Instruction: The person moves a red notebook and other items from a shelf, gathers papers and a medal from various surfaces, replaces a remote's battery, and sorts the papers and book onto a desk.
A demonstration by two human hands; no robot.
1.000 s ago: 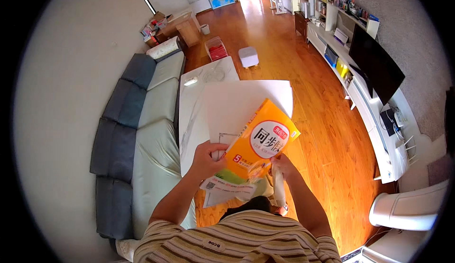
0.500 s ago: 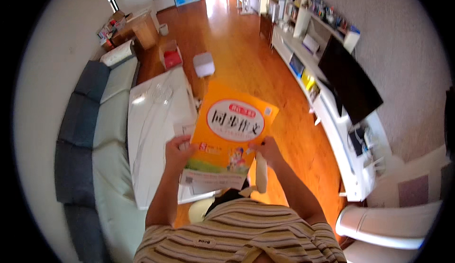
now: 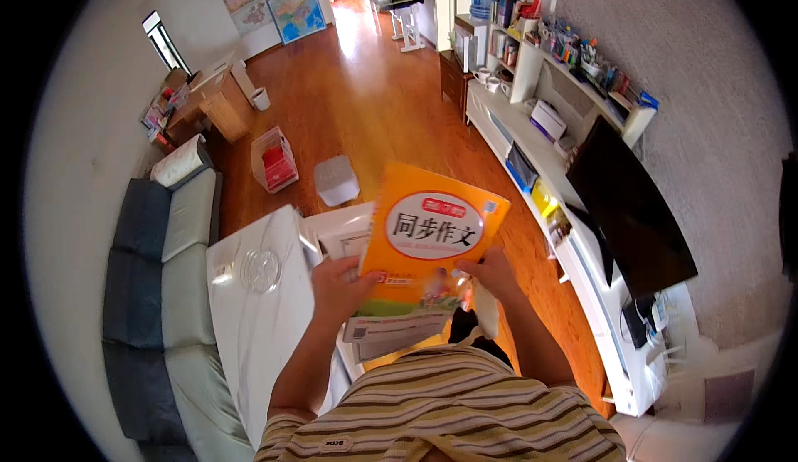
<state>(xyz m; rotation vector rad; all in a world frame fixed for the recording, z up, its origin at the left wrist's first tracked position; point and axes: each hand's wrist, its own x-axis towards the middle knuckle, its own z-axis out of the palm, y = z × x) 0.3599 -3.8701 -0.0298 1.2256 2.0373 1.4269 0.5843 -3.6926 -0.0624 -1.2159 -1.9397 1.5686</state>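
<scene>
An orange paperback book [image 3: 440, 183] is held up in front of my body, its cover facing me and its top leaning to the right. On the cover are a white oval with dark lettering and a cartoon figure. My left hand [image 3: 341, 287] grips its left edge, thumb on the cover and fingers mostly hidden behind. At the lower right edge, my right hand [image 3: 495, 277] pinches the book. A white marble-patterned coffee table [image 3: 258, 321] stands left of it. Behind the book's left side shows a white open drawer-like compartment [image 3: 337, 225], partly hidden.
A round glass dish [image 3: 262, 271] sits on the table. Beyond it are a grey-white stool [image 3: 337, 181] and a clear bin [image 3: 274, 163] with something red inside. A dark-backed sofa [image 3: 133, 296] lines the left; a white cabinet [image 3: 582, 312] with a television [image 3: 632, 212] lines the right.
The whole view has shifted, bringing the stool and bin nearer. The book sits farther right in view, still in both hands, and more of the drawer-like compartment shows.
</scene>
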